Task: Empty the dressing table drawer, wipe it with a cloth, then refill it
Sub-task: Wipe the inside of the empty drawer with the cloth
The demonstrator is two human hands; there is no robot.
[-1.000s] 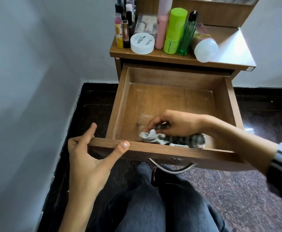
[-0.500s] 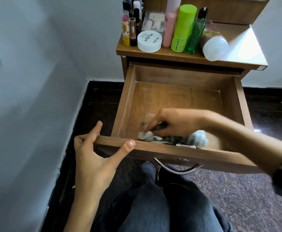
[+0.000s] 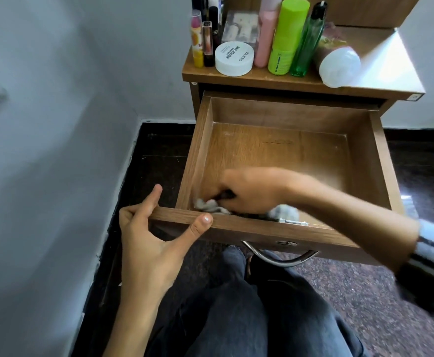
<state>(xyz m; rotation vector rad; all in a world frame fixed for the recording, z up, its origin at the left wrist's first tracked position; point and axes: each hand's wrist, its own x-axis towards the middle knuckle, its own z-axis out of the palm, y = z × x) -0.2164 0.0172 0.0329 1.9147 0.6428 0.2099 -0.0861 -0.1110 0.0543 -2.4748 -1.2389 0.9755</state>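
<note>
1. The step in hand looks to be the wiping. The drawer point(image 3: 283, 148) stands pulled well out of the dressing table, and its wooden floor is bare apart from the cloth point(image 3: 212, 205), which lies bunched in the near left corner, against the front panel.
2. The right hand point(image 3: 249, 190) reaches in from the right with its fingers curled over the cloth, gripping it and pressing it down on the drawer floor. The hand is blurred, so the exact finger placement cannot be told.
3. The left hand point(image 3: 146, 235) steadies the drawer at its near left corner, thumb on top of the front panel and a finger up along the outside, pinching the edge.
4. To do this well, keep that bracing grip so the drawer does not slide, work the cloth firmly into the corner seams where dust gathers, then sweep in overlapping strokes toward the back wall.
5. The far half shows faint marks and probably needs passes too.
6. The drawer's open face points upward. Its front panel, with the metal handle point(image 3: 280, 258), faces the person. It looks slightly wider than deep, so I judge its long axis to run left to right.
7. The bottles and the white jar point(image 3: 234, 59) wait on the desk top behind, presumably for refilling.
</note>
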